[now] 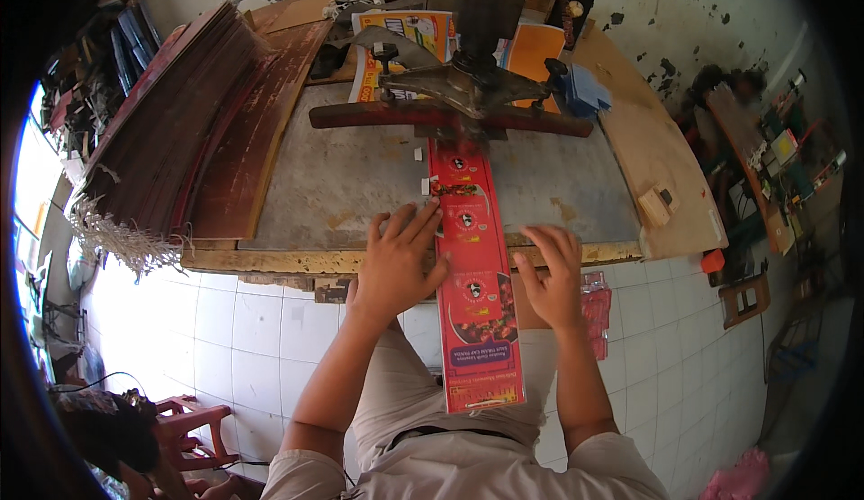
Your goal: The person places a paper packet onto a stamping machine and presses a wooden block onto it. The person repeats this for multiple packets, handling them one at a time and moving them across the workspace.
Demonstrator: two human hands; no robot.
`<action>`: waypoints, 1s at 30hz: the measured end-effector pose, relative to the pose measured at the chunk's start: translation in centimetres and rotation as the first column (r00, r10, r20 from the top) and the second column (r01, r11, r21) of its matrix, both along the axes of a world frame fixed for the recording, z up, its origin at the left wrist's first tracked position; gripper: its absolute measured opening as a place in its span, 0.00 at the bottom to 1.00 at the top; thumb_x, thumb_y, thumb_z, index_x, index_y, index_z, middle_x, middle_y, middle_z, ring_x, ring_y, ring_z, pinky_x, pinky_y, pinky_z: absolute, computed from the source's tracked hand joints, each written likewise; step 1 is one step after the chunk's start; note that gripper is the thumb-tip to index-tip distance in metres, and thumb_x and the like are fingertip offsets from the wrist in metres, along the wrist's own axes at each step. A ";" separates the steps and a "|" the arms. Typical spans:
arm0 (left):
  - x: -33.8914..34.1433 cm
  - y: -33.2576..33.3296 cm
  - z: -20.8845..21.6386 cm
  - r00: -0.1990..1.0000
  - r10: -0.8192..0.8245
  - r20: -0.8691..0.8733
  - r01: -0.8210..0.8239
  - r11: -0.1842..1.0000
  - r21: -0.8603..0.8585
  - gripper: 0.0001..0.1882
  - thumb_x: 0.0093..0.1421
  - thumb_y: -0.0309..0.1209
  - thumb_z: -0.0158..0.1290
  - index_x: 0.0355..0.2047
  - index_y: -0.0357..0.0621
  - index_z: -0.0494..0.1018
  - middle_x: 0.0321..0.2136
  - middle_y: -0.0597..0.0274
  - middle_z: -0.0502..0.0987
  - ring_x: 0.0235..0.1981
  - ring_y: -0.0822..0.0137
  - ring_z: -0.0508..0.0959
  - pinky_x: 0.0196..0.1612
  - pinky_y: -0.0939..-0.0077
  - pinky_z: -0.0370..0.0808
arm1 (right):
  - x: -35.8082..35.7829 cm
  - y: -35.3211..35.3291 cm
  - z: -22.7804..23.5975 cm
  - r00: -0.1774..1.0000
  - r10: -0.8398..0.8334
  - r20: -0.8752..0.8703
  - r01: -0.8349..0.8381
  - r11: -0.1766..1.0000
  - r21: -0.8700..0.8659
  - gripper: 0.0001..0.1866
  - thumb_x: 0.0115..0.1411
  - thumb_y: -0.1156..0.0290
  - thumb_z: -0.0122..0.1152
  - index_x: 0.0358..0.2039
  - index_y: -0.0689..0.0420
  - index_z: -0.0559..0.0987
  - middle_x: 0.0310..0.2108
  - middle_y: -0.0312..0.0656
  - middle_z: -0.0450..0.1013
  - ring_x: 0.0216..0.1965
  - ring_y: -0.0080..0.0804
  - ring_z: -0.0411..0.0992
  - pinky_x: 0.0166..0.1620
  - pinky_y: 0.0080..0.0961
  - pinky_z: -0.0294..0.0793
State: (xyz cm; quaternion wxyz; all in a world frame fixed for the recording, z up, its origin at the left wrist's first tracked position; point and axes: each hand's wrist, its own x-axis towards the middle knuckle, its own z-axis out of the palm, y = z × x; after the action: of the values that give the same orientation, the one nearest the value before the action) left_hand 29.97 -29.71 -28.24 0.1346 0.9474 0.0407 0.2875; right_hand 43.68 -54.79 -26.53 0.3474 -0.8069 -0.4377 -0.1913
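Upper garment: one shirt [504, 475], pale grey-beige, loose in cut, creased across the front. Sleeves: short; the left sleeve [304, 475] and the right sleeve [610, 457] each end near the elbow. Forearms, left hand [401, 252] and right hand [553, 277]: bare. Lower garment: light beige shorts [392, 392], knees exposed. Waist: one dark band [468, 431]; from where I stand, belt or waistband cannot be distinguished.

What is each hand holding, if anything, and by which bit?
The left hand has its fingertips at the left edge of the red printed strip; whether it grips cannot be told. The right hand, open beside the strip, holds nothing.
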 end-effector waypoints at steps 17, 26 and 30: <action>0.6 -0.1 0.3 1.000 0.009 0.003 -0.009 1.000 -0.029 0.26 0.70 0.36 0.61 0.67 0.44 0.81 0.71 0.67 0.80 0.66 0.53 0.77 0.69 0.48 0.68 | 2.6 2.7 -0.8 0.994 0.090 -0.056 -0.101 0.966 -0.238 0.26 0.74 0.56 0.69 0.68 0.52 0.84 0.73 0.39 0.76 0.76 0.46 0.68 0.77 0.52 0.61; 0.6 0.0 0.4 1.000 0.021 -0.014 -0.022 0.999 -0.034 0.26 0.72 0.36 0.60 0.68 0.45 0.80 0.72 0.67 0.80 0.67 0.54 0.76 0.70 0.49 0.67 | 2.6 2.9 -1.1 0.996 0.080 -0.050 -0.089 0.969 -0.232 0.26 0.74 0.55 0.70 0.68 0.51 0.84 0.73 0.37 0.76 0.77 0.44 0.67 0.77 0.50 0.62; 0.6 -0.1 0.4 0.999 0.026 -0.025 -0.027 0.999 -0.043 0.26 0.72 0.37 0.59 0.68 0.45 0.80 0.72 0.68 0.79 0.67 0.55 0.76 0.70 0.49 0.66 | 2.5 2.9 -1.0 0.996 0.073 -0.055 -0.083 0.970 -0.230 0.26 0.74 0.55 0.70 0.68 0.50 0.84 0.73 0.37 0.76 0.76 0.44 0.68 0.77 0.50 0.62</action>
State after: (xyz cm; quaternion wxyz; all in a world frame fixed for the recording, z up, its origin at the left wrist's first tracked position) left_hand 30.54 -29.78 -27.83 0.1506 0.9471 0.0609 0.2767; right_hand 46.18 -51.88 -27.53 0.2680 -0.8284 -0.4803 -0.1064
